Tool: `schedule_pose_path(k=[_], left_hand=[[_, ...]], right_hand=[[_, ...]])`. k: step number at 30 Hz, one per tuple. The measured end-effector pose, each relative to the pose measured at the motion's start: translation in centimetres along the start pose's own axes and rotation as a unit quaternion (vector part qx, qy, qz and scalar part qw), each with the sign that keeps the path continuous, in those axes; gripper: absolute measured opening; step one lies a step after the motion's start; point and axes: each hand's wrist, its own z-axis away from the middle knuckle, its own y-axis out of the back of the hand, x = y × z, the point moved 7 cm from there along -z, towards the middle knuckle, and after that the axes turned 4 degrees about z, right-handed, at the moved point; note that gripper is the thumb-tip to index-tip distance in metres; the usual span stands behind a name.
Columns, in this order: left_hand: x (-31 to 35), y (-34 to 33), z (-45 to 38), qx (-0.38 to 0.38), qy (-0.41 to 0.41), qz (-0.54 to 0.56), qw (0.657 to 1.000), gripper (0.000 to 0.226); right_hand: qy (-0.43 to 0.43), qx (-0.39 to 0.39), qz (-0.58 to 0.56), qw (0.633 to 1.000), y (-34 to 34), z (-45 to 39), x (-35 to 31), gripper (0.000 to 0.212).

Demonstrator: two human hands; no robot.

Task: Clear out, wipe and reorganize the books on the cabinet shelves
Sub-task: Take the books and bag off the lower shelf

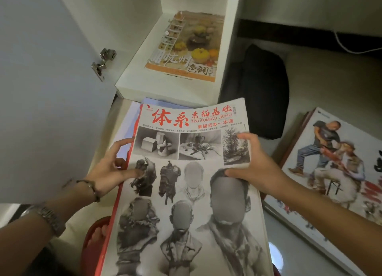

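Sketching book [186,193] filling lower centre, thin and floppy, sagging, so both side edges are best. Left hand [111,168] pinching its left edge, thumb on cover; right hand [254,168] gripping the right edge. Another book [186,48] lying on the cabinet shelf [132,83], upper centre.

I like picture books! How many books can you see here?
3 covers show clearly: a sketch book held in both hands, a fruit book lying on the shelf, and a figure book at right. More books lie hidden beneath the sketch and figure books.
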Motion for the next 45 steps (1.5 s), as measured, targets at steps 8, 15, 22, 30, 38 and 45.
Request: schedule_pose_path(k=[8,15,22,30,38,45], left_hand=[[5.7,-7.9,-1.9,-0.041,-0.061,-0.015,0.997,0.073],[9.5,-16.5,-3.8,-0.123,-0.069,0.039,0.989,0.067],[13.3,-23.9,-5.7,-0.161,-0.120,-0.006,0.980,0.063],[16.1,-31.4,-7.8,-0.156,-0.098,-0.007,0.983,0.066],[15.4,-37.8,-7.7,-0.192,-0.093,0.014,0.977,0.052],[15.5,-38.9,-6.7,-0.196,-0.124,-0.025,0.972,0.043]], right_hand=[[-0.049,0.090,-0.004,0.995,7.3,3.3,5.3,0.081],[-0.066,0.183,-0.045,0.980,14.7,5.3,10.2,0.081],[-0.120,0.257,-0.083,0.955,19.2,8.4,16.2,0.078],[-0.161,0.341,-0.101,0.921,22.1,10.7,22.0,0.084],[-0.253,0.413,-0.094,0.870,23.4,14.8,27.6,0.084],[-0.258,0.427,0.062,0.864,22.6,15.7,27.5,0.070]])
